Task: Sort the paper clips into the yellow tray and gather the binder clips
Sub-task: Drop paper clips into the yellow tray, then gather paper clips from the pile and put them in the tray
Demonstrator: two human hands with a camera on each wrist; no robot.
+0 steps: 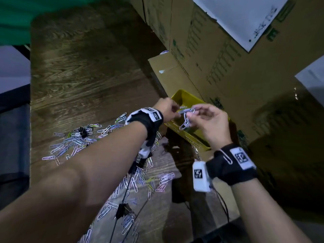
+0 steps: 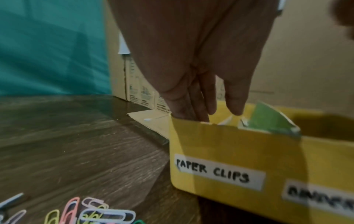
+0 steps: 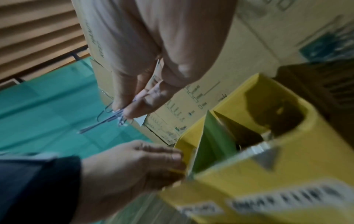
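Observation:
The yellow tray (image 1: 184,95) stands against the cardboard boxes; its front wall (image 2: 229,148) is labelled "PAPER CLIPS". A green divider (image 3: 212,136) splits it. My right hand (image 1: 194,116) pinches a dangling bunch of silver paper clips (image 1: 185,120) above the tray, also seen in the right wrist view (image 3: 107,121). My left hand (image 2: 218,115) reaches with straight fingers into the paper-clip compartment and holds nothing that I can see. Loose coloured paper clips (image 1: 70,144) lie spread over the wooden table. Black binder clips (image 1: 82,131) sit among them, one nearer me (image 1: 123,210).
Stacked cardboard boxes (image 1: 219,50) wall off the right side, with a flat flap (image 1: 163,71) behind the tray. The table's left edge (image 1: 30,102) drops to a dark floor. A stray paper clip (image 1: 227,157) hangs on my right wrist strap.

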